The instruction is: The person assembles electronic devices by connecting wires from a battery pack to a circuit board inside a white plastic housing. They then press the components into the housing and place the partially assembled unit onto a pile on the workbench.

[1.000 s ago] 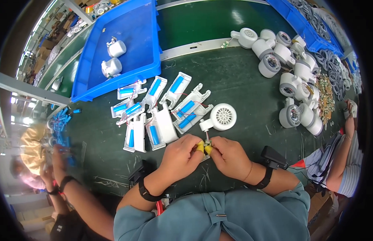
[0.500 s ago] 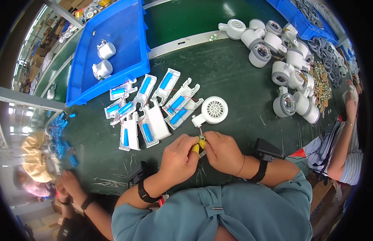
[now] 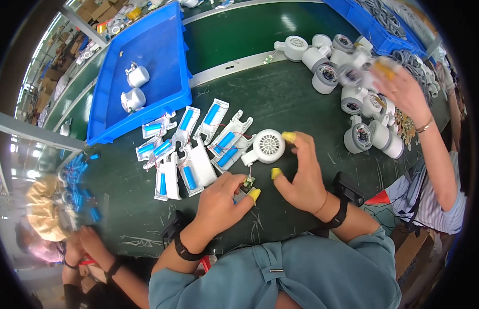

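A small green circuit board (image 3: 248, 181) hangs on short wires from the white round fan head (image 3: 269, 146), which lies on the bench with its slotted grille up. My left hand (image 3: 221, 200) has its fingers closed at the board, a yellow cover on the thumb. Spread apart, the fingers of my right hand (image 3: 304, 177) hold nothing. Its yellow-tipped index finger is beside the fan head's right edge, and its thumb is lower down. Left of the fan head lie several white handle shells (image 3: 200, 162) with blue cylindrical batteries (image 3: 190, 179) and thin wires.
A blue tray (image 3: 185, 95) at the far left holds two white fan heads (image 3: 138, 76). More fan heads (image 3: 322, 78) are piled at the right. A co-worker's blurred hand (image 3: 401, 90) reaches over that pile. Another person's hands (image 3: 85, 244) are at the lower left, near loose blue batteries (image 3: 79, 193).
My right hand has let go of the board and opened, moving up and right toward the fan head. My left hand has shifted slightly left with the board. A co-worker's hand has come over the pile.
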Demonstrator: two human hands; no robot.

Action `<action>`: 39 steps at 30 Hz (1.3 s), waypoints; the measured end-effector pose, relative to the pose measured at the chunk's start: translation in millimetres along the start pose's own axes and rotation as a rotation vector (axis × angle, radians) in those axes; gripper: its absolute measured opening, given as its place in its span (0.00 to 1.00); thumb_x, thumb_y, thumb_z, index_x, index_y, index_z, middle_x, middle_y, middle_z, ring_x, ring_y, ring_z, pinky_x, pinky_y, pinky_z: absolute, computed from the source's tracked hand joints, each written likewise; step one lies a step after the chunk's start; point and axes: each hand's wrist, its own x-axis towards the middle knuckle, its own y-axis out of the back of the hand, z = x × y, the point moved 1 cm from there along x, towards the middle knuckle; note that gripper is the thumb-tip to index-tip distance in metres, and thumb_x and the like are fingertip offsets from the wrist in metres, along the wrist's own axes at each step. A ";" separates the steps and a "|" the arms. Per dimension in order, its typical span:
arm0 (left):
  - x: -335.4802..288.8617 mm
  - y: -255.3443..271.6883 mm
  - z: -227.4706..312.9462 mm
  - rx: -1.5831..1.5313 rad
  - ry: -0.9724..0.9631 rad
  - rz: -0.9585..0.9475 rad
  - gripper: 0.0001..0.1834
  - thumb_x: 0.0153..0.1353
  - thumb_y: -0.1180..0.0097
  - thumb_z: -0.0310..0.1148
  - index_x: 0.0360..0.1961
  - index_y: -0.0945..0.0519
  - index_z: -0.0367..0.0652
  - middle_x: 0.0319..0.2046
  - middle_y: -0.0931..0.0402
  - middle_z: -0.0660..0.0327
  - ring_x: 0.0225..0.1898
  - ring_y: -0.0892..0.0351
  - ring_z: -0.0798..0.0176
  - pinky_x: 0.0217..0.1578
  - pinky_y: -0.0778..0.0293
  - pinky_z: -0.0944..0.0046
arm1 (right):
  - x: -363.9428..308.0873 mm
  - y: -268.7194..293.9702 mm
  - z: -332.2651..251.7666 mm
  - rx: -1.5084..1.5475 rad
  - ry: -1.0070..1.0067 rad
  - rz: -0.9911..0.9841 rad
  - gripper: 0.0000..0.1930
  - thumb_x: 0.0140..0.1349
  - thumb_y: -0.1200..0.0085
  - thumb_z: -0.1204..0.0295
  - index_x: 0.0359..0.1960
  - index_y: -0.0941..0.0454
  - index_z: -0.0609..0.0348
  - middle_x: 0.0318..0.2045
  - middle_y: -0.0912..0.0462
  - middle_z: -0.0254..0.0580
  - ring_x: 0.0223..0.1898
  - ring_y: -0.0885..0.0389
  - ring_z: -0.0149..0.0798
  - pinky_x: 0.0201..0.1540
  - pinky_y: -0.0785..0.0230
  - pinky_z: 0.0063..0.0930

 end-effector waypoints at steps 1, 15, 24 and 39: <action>0.4 -2.7 1.5 0.000 -0.013 -0.010 0.18 0.50 0.35 0.31 0.44 0.21 0.42 0.27 0.25 0.60 0.24 0.23 0.58 0.25 0.26 0.60 | 0.7 -2.1 1.5 -0.013 -0.020 0.021 0.37 0.47 0.36 0.76 0.60 0.39 0.69 0.54 0.32 0.62 0.56 0.32 0.61 0.60 0.37 0.43; 0.9 -7.7 4.7 0.011 0.020 -0.008 0.13 0.51 0.37 0.27 0.39 0.18 0.38 0.23 0.30 0.59 0.20 0.28 0.61 0.22 0.30 0.62 | 4.7 -16.5 17.5 -0.095 -0.029 0.018 0.36 0.48 0.31 0.69 0.58 0.34 0.64 0.56 0.26 0.52 0.60 0.29 0.54 0.63 0.41 0.43; 3.8 -3.1 4.5 -0.048 0.020 -0.064 0.13 0.52 0.38 0.26 0.40 0.18 0.37 0.22 0.31 0.59 0.20 0.29 0.61 0.23 0.32 0.64 | 4.0 -14.6 15.4 -0.079 -0.056 0.007 0.36 0.47 0.31 0.69 0.59 0.34 0.63 0.54 0.25 0.50 0.56 0.27 0.54 0.61 0.38 0.42; 3.3 2.7 1.2 -0.261 0.112 -0.139 0.14 0.55 0.39 0.22 0.45 0.18 0.37 0.23 0.32 0.65 0.23 0.34 0.73 0.24 0.37 0.71 | 3.7 -12.3 11.8 0.115 -0.018 0.111 0.37 0.47 0.32 0.70 0.59 0.35 0.64 0.52 0.27 0.55 0.55 0.29 0.55 0.59 0.35 0.41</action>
